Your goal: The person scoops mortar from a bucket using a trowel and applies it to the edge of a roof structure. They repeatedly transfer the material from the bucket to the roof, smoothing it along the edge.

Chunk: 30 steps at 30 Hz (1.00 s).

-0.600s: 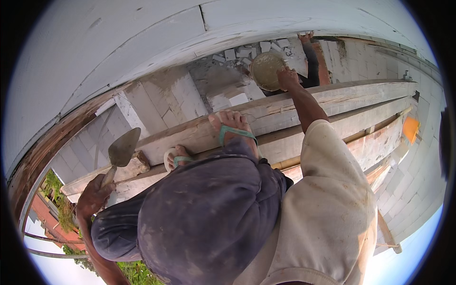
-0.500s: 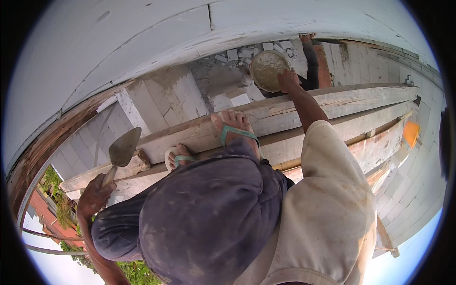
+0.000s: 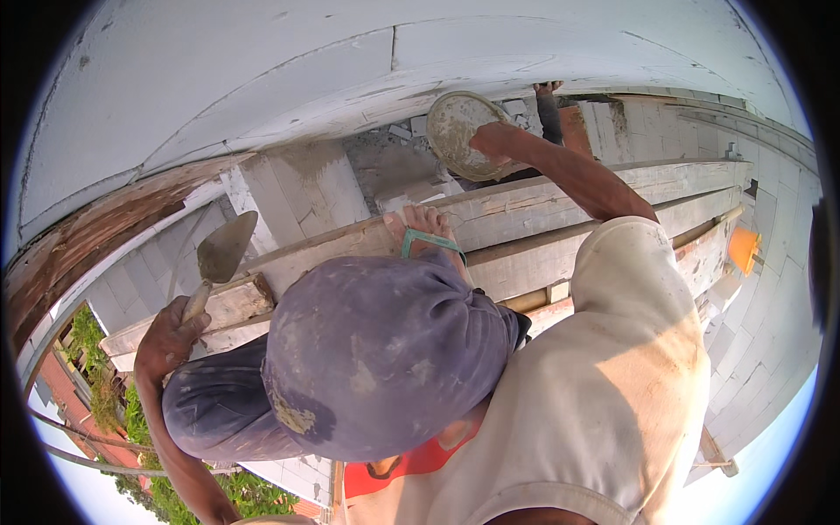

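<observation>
My left hand (image 3: pixel 169 337) is closed around the handle of a pointed trowel (image 3: pixel 227 248), whose grey blade points up and away beside the planks. At the far side of the planks, my right hand (image 3: pixel 492 144) grips a round bucket (image 3: pixel 449 131) smeared with grey mortar. Its fingers are partly hidden, so their exact hold on the bucket is unclear. Beyond it, another person's hand (image 3: pixel 549 87), in a dark sleeve, touches the white wall. The rest of that person is mostly hidden behind the bucket and planks.
Long wooden planks (image 3: pixel 604 191) run across under my sandalled foot (image 3: pixel 429 229). A white block wall (image 3: pixel 315 83) rises at the far side. Broken blocks (image 3: pixel 400 131) lie below. An orange bucket (image 3: pixel 744 249) stands at the right, near more blockwork (image 3: pixel 766 319).
My right hand has brought the bucket left and up, nearer the wall. The trowel in my left hand has shifted slightly. The other person's arm is more covered now. My body leans further forward.
</observation>
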Motion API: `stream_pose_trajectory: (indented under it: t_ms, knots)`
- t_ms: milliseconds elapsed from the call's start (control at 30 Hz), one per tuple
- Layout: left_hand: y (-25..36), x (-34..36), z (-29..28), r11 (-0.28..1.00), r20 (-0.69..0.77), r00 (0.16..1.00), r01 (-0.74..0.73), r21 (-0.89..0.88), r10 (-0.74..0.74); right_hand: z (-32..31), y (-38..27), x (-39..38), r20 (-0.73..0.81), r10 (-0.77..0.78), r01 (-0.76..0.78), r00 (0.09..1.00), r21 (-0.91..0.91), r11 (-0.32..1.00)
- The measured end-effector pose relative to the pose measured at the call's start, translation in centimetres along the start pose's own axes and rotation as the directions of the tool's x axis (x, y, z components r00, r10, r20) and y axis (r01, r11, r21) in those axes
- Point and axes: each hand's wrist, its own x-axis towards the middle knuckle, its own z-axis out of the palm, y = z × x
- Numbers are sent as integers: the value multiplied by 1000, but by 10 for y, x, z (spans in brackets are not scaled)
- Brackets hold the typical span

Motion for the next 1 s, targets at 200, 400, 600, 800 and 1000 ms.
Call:
stream_pose_trajectory:
  t_ms: [200,400,600,800,1000]
  knots:
    - [6,8,-4,985,5,996,-93,144,93,-58,-23,-54,-30,-119,117,992,-58,991]
    - [5,2,-3,982,34,993,-121,142,117,-121,-54,-130,-83,-217,203,973,-150,968]
    - [17,2,-7,938,67,969,-247,243,238,-175,-80,-239,-141,-183,170,973,-99,980]
    - [48,11,-16,937,228,958,-234,258,176,-161,-93,-345,-158,70,-71,985,-1,997]
    - [76,25,-22,880,240,959,-243,408,153,-115,-103,-422,-134,339,-322,931,137,937]
